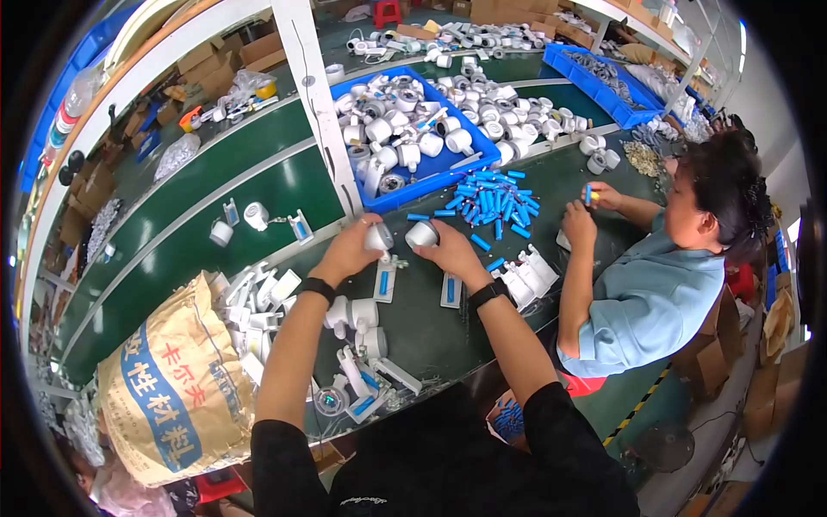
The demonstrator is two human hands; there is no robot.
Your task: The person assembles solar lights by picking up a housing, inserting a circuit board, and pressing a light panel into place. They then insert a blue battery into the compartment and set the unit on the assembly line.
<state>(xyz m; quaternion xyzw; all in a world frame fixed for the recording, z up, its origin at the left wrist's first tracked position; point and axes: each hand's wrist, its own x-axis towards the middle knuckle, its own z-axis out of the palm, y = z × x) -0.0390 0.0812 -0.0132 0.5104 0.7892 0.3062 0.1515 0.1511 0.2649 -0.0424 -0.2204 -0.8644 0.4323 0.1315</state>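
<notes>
L hand (346, 250): grip clamped on L housing (377, 237), white/grey, round; I have it near ctr of desk (431, 340), just in front of blue bin (409, 196).
R hand (457, 252): grip clamped on R housing (421, 233), white, round; beside L housing, apart from it.
Housing ht.: can't tell on my cam if either touches desk.
Trays, qty 2: L tray (385, 281) & R tray (450, 291), white, ea. w/ blue cyl.; betw. my forearms.
Blue cyl. pile (495, 202): loose, fwd-right of R hand.
White parts (527, 277): grouped, right of R hand.
Spare housings (366, 313): near L forearm.
Sack (142, 379): tan, far L.
Co-worker (642, 297): at R, lt. blue top, holding a blue cyl. (588, 195).
</notes>
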